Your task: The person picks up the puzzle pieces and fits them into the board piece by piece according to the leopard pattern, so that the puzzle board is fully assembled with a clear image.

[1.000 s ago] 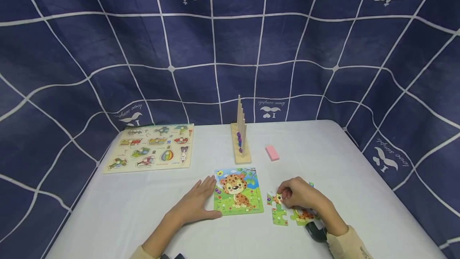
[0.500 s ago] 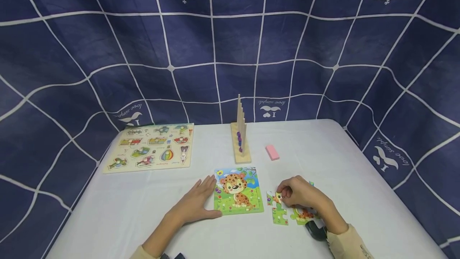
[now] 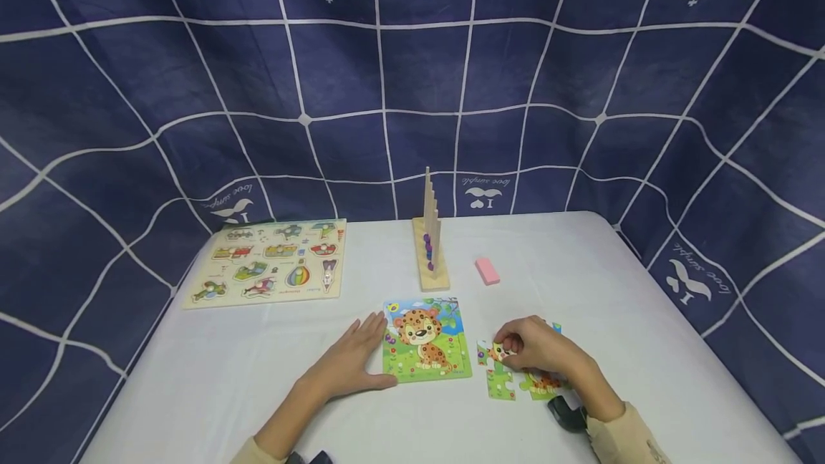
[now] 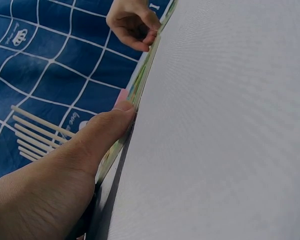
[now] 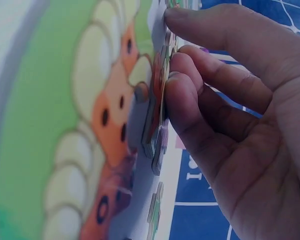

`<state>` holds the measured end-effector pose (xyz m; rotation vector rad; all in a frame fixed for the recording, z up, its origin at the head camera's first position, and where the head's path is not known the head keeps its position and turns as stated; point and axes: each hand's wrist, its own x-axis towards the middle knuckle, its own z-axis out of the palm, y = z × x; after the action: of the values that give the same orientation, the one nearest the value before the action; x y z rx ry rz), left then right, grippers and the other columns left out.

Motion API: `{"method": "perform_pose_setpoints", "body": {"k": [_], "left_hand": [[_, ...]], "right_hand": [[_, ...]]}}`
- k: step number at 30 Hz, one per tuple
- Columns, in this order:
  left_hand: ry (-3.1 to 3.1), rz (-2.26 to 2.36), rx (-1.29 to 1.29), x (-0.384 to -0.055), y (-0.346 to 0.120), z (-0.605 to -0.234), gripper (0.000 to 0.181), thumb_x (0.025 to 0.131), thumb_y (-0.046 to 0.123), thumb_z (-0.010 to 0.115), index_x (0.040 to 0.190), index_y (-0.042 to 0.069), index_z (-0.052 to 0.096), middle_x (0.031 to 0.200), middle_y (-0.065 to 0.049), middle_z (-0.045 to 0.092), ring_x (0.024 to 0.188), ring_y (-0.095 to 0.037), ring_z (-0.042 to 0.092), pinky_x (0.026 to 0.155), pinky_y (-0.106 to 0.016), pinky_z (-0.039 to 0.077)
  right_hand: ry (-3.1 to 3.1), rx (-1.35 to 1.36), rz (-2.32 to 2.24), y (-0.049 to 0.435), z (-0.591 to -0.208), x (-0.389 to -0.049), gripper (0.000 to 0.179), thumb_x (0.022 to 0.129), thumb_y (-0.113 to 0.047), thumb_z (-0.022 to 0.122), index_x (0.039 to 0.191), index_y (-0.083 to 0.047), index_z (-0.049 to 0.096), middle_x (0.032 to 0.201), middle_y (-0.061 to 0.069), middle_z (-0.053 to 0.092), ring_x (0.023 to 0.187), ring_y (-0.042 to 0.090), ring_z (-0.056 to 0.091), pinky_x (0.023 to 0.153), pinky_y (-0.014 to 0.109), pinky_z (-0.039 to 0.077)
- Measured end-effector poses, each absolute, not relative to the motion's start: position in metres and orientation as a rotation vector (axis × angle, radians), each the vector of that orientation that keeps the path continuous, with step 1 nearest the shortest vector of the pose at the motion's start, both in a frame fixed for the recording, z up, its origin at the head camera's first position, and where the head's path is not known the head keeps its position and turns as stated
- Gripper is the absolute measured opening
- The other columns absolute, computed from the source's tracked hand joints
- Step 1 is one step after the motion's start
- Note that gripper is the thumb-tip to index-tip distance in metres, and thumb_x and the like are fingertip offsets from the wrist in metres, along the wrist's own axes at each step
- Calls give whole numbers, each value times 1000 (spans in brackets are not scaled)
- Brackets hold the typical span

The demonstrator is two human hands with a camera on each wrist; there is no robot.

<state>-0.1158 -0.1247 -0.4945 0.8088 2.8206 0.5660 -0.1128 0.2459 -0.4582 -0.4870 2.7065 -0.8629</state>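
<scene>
In the head view, my left hand (image 3: 348,358) lies with straight fingers against the left side of a square leopard jigsaw puzzle (image 3: 427,341). Its thumb (image 4: 107,131) reaches along the near edge. To the right, my right hand (image 3: 540,346) pinches a jigsaw piece (image 3: 500,351) with part of the leopard's face, low over the table. Touching or close to it are a corner piece (image 3: 482,353) and a green piece (image 3: 499,384). Another piece, showing leopard paws (image 3: 543,385), lies partly under the right hand; in the right wrist view it looms close (image 5: 107,115).
A wooden peg stand (image 3: 432,253) with purple and blue beads stands behind the assembled puzzle. Right of it lies a pink block (image 3: 487,271). A vehicle picture board (image 3: 267,263) sits back left. A blue checked curtain (image 3: 412,77) encloses the white table (image 3: 271,364).
The pinched piece has turned slightly under my right fingers, beside the corner piece. My left hand has stayed in place on the puzzle's edge.
</scene>
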Motion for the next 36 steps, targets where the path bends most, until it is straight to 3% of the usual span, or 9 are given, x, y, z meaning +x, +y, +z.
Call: {"method": "perform_pose_setpoints", "body": {"k": [10, 25, 36], "left_hand": [[2818, 580, 809, -116, -125, -495, 111, 74, 76, 61, 152, 4, 29, 162, -10, 23, 150, -26, 23, 124, -46, 18], [2822, 592, 814, -115, -126, -495, 110, 75, 75, 62, 152, 4, 29, 162, -10, 23, 151, -26, 23, 124, -46, 18], [2817, 574, 817, -116, -126, -495, 110, 75, 76, 60, 152, 5, 29, 162, -9, 22, 151, -26, 22, 124, -46, 18]], "right_hand": [[2726, -450, -817, 243, -458, -112, 32, 67, -25, 88, 92, -15, 71, 71, -9, 58, 66, 4, 49, 57, 19, 40], [2723, -536, -752, 238, -453, -113, 25, 67, -13, 80, 89, -12, 68, 70, -8, 57, 64, 3, 48, 54, 18, 41], [2769, -503, -757, 244, -457, -117, 30, 65, -15, 81, 93, -15, 70, 69, -11, 56, 64, 2, 48, 55, 17, 42]]}}
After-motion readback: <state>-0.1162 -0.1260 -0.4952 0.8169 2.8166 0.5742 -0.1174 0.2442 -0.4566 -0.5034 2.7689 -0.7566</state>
